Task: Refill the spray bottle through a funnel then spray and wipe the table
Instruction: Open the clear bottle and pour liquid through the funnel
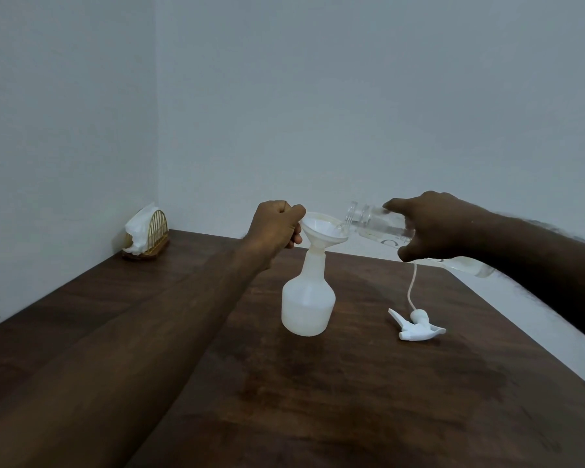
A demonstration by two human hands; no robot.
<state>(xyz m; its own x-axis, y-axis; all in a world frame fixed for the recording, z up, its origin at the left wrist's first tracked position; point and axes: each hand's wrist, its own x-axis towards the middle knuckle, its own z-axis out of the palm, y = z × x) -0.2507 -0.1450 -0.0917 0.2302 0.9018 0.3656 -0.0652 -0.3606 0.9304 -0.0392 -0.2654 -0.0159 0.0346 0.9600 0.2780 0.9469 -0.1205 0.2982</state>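
Currently left hand (276,224) fingers (294,212) pinch the funnel (323,228) rim; spray bottle (308,298) stands upright on the counter (318,383) just below them. Right hand (429,228) fingers (394,205) wrap the clear bottle (368,219), long axis near-horizontal, mouth left of them over the funnel. Pour looks underway.

Pouring into the funnel, mid-frame

Left hand (277,228) grips funnel (323,229) atop spray bottle (307,298); right hand (433,228) tilts clear bottle (375,221).

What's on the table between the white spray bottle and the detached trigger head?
Nothing: the head view shows only bare table wood between the spray bottle and the trigger head.
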